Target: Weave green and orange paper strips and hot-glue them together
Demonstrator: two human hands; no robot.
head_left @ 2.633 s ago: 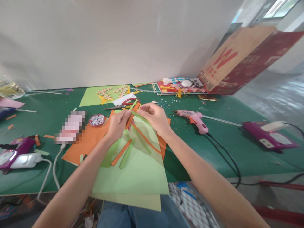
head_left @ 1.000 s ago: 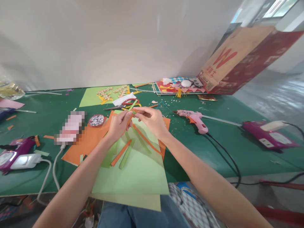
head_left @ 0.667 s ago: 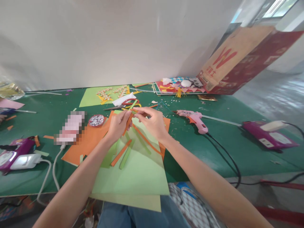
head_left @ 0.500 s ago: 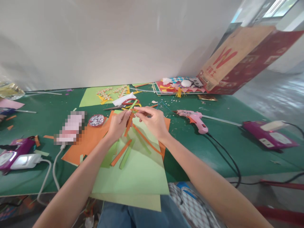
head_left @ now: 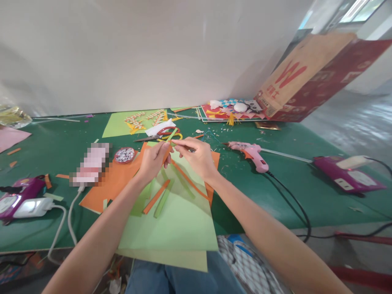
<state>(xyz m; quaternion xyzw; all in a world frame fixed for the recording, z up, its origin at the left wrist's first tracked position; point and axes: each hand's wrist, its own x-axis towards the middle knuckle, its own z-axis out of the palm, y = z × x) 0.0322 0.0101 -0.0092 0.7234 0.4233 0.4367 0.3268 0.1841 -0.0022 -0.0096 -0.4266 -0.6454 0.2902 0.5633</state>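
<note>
My left hand [head_left: 153,160] is closed on woven green and orange paper strips, and a green strip [head_left: 172,134] sticks up above its thumb. Close on the right, my right hand [head_left: 198,157] pinches the same strips with thumb and fingertips. From between the hands a long orange strip [head_left: 191,179] slants down to the right. Below lie a loose orange strip [head_left: 156,197] and a loose green strip [head_left: 163,199] on light green paper sheets [head_left: 183,228]. The fingers hide much of the weave.
Scissors [head_left: 167,132] lie beyond my hands. A pink glue gun [head_left: 248,152] rests to the right, its cord trailing toward the table edge. A round dish [head_left: 124,155], a blurred-out phone [head_left: 92,165] and a purple power strip [head_left: 23,200] are left. A paper bag [head_left: 309,77] stands back right.
The orange strip end that hung between my hands no longer hangs down; my left fingers are curled there. At the far left edge, a hand and a dark blue object have gone from view.
</note>
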